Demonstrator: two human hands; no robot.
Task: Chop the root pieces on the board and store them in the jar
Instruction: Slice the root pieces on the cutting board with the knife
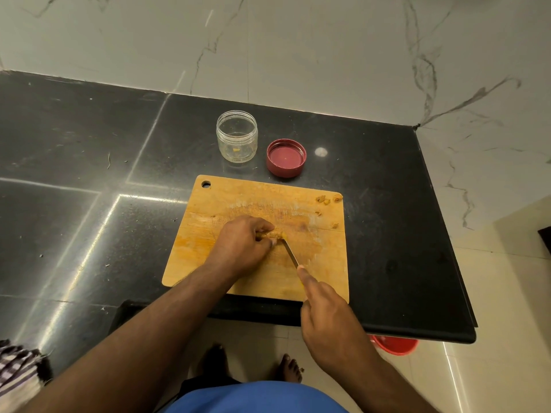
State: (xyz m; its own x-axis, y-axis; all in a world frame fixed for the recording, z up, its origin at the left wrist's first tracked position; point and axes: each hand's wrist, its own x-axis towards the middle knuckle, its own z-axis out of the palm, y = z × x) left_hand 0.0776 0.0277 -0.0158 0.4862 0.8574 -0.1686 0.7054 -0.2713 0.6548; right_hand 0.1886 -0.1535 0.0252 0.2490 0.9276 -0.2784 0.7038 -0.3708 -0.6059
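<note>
Left hand (241, 248) pinching root piece (275, 234); right hand (326, 317) round knife (290, 254)

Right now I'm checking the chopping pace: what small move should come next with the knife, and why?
Probably press the knife down through the root piece. The left hand pins that piece on the cutting board, and the right hand holds the blade tip against its exposed end. The jar stands open and nearly empty, its red lid beside it, so chopping comes first.

Left hand (242, 248) curled, apparently pinching; right hand (325, 311) gripping, forefinger extended.
</note>
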